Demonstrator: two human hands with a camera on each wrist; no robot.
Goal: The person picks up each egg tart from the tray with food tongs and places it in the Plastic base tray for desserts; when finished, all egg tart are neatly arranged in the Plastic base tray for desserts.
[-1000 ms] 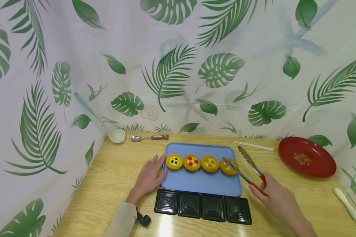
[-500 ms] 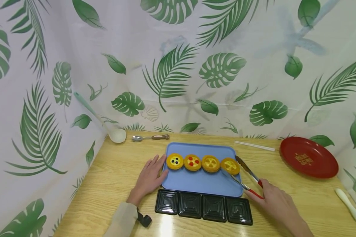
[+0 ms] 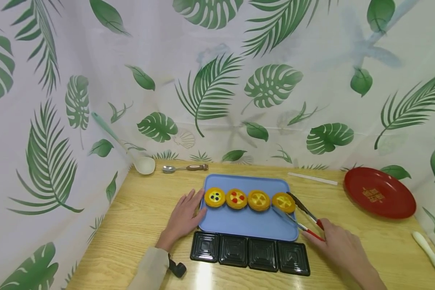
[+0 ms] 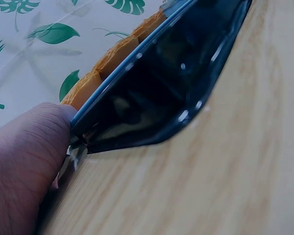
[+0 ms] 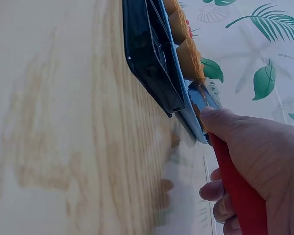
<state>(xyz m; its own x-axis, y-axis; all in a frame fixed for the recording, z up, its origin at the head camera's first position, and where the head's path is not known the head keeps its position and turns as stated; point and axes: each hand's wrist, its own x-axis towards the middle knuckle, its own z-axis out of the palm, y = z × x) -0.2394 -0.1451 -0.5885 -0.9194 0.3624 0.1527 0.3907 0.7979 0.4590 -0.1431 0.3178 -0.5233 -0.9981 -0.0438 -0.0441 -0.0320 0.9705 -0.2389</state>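
Observation:
My right hand [image 3: 343, 243] grips the red handles of metal tongs [image 3: 293, 220]. The tongs' arms straddle the rightmost egg tart [image 3: 284, 202], one at its lower left and the other at its right rim. That tart ends a row of several on a blue tray [image 3: 244, 224]; the first has dark blue dots, another [image 3: 236, 199] has red pieces. At the tray's left edge rests my left hand [image 3: 183, 217], fingers extended and thumb [image 4: 54, 117] touching the rim. Seen from the right wrist, the red handle [image 5: 235, 186] lies under my thumb.
Several black square dishes [image 3: 233, 249] line the tray's near side. Behind it lie a spoon [image 3: 185, 168] and white chopsticks [image 3: 313, 178]. A ladle [image 3: 144, 165] leans at the back left. A red oval plate [image 3: 380, 193] and a whisk [image 3: 429, 251] are at the right.
The tongs have come down from above the rightmost tart, their tips now beside it on both sides. Their arms stand closer together. My left hand stays put on the tray edge.

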